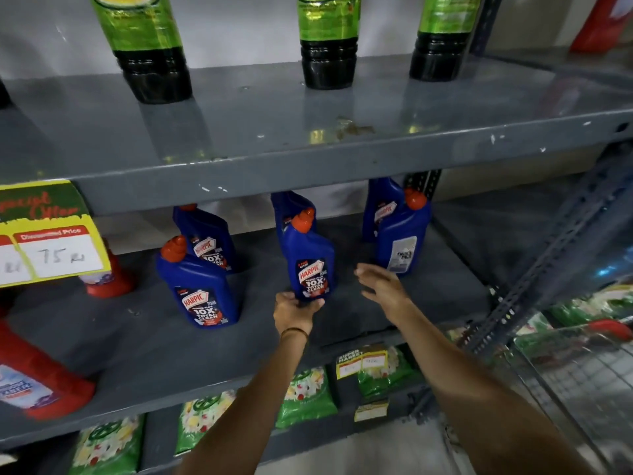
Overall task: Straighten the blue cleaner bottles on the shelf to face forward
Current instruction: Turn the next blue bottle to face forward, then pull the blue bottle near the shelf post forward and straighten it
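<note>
Several blue cleaner bottles with red caps stand on the grey middle shelf (144, 341). My left hand (294, 311) grips the base of the middle front bottle (310, 260), whose label faces me. My right hand (383, 286) hovers open just right of it, fingers spread, touching nothing. The front left bottle (200, 289) shows its label. Behind it stands another bottle (207, 240). The right front bottle (402, 234) shows its white back label. Two more blue bottles (378, 204) stand partly hidden behind the middle and right ones.
Red bottles (32, 382) stand at the shelf's left, with a yellow price card (51, 241) hanging above them. Green-labelled dark bottles (327, 42) fill the upper shelf. Green packets (305, 395) lie on the lower shelf. A slotted metal upright (534, 279) slants at the right.
</note>
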{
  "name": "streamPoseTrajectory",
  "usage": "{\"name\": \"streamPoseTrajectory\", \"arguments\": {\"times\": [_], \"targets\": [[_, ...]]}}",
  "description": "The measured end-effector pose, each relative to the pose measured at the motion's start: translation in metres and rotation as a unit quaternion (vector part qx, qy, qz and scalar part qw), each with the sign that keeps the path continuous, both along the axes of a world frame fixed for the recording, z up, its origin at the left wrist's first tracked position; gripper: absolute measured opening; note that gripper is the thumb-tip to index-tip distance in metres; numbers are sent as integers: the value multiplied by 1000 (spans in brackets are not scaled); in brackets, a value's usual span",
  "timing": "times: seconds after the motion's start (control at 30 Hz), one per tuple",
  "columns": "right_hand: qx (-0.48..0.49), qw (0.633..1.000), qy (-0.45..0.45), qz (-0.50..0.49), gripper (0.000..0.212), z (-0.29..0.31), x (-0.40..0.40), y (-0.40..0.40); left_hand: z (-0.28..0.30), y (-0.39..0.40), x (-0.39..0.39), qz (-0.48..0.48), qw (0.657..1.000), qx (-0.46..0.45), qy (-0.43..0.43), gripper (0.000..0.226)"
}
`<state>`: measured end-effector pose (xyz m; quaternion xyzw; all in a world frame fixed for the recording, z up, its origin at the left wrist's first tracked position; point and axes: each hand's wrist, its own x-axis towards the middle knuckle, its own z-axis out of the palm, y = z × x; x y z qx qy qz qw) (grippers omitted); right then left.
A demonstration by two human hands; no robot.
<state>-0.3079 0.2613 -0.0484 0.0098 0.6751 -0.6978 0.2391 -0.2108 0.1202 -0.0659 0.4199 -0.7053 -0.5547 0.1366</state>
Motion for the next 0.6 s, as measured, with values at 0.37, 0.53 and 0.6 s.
{"name": "streamPoseTrajectory", "arguments": {"times": [0.37, 0.53, 0.6], "targets": [[59, 980, 50, -182, 55, 2, -35, 74, 13, 64, -56, -147, 989, -16, -2, 60], [111, 987, 95, -70, 73, 11, -72, 84, 30, 75, -102, -216, 975, -58, 7, 76], [93, 987, 128, -6, 67, 12, -84, 89, 35, 78, -118, -251, 965, -77, -10, 82]]}}
